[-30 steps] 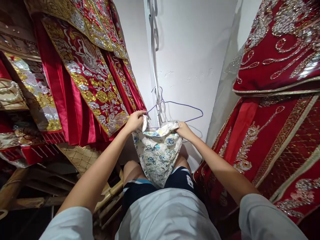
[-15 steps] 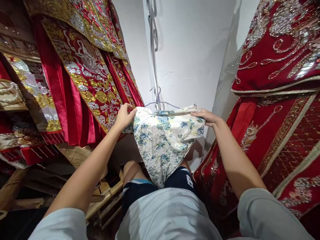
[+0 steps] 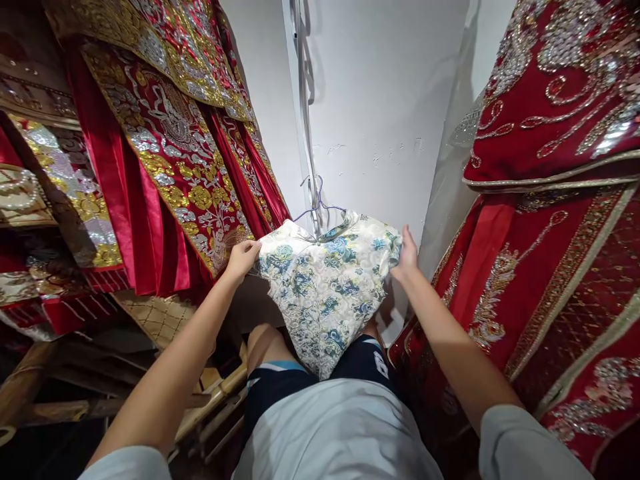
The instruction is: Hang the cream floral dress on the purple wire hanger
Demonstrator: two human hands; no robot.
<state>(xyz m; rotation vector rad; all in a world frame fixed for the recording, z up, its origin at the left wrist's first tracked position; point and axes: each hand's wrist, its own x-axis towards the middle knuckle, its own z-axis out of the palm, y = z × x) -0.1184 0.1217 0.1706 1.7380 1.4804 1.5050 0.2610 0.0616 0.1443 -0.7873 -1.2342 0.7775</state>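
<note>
A white blouse with a blue and green floral print (image 3: 325, 293) hangs spread in front of me on a thin purple wire hanger (image 3: 321, 203). The fingers of my left hand (image 3: 243, 257) pinch the edge of its left sleeve. At the opposite sleeve, my right hand (image 3: 408, 255) grips the cuff, with some fingers hidden behind or inside the cloth. The hanger's hook is on a pale metal upright (image 3: 304, 120) against the wall. Below, the blouse narrows to its hem just above my lap.
Red costumes with gold and silver embroidery (image 3: 187, 167) hang close on the left. More red beaded garments (image 3: 555, 133) stand near my right arm. Bamboo poles (image 3: 60, 410) lie low at the left. Behind the blouse is a white wall (image 3: 380, 87).
The blouse's right shoulder, bunched before, now lies smooth along the hanger. My left hand has moved left and down; my right hand has turned upward at the sleeve.
</note>
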